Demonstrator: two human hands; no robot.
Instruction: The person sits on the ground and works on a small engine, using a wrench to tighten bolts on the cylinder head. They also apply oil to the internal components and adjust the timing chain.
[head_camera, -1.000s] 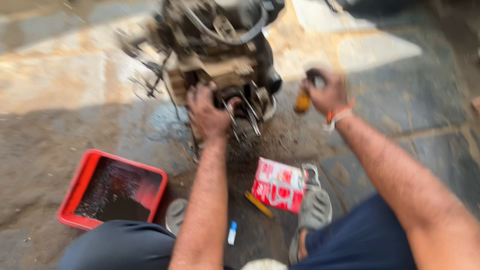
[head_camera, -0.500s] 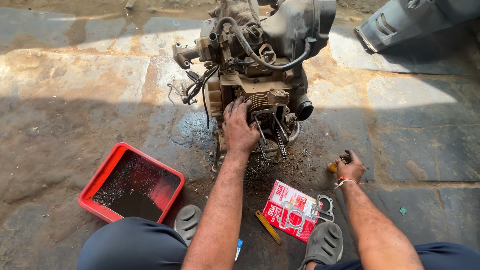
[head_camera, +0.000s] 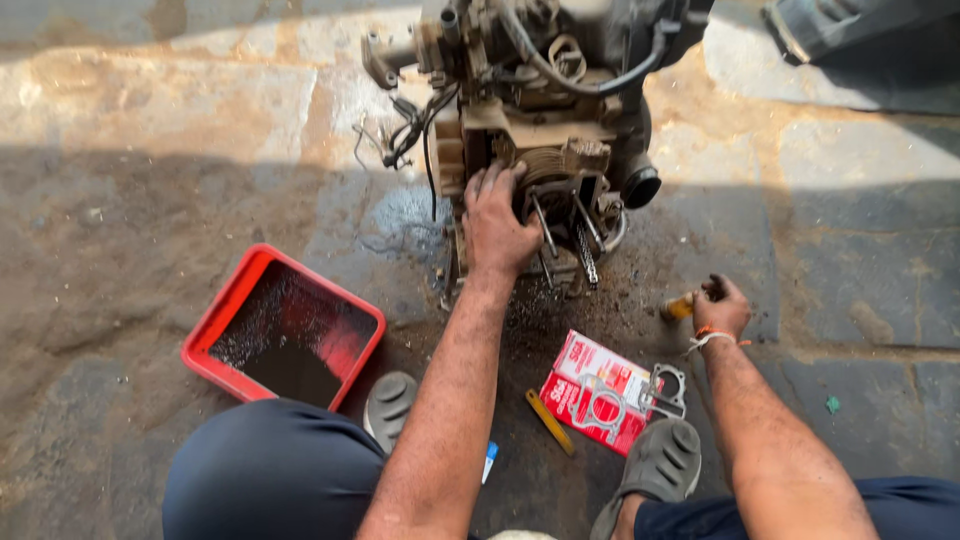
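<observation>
Where the picture meets its lower edge, the person's 2 knees in dark trousers fill the corners, and 2 grey sandals (head_camera: 655, 465) rest on the stained stone floor (head_camera: 120, 210) between them. Just ahead of the left knee sits a red tray (head_camera: 285, 340) holding dark liquid, its near corner close to the left sandal and bare floor beyond its left side. Between the forearms lie a thin yellow strip (head_camera: 549, 421) and a red and white packet (head_camera: 592, 390), with a metal gasket (head_camera: 668, 388) resting against the packet's right edge, just beside the right sandal. A small blue and white object (head_camera: 489, 460) peeks out by the left forearm.

Farther out on the right, the right hand (head_camera: 722, 306) is curled shut around a tool with a yellow handle (head_camera: 678, 307), low over the floor — the tool's working end is hidden by the fingers. Open floor stretches to the right of it.

Farther still, the left hand (head_camera: 497, 222) lies flat with fingers spread a little, pressed against the front of the engine (head_camera: 540, 120), beside 2 long studs and a chain that stick out toward the person. Loose wires hang off the engine's left side, and oil darkens the ground beneath — sunlit paving lies beyond.
</observation>
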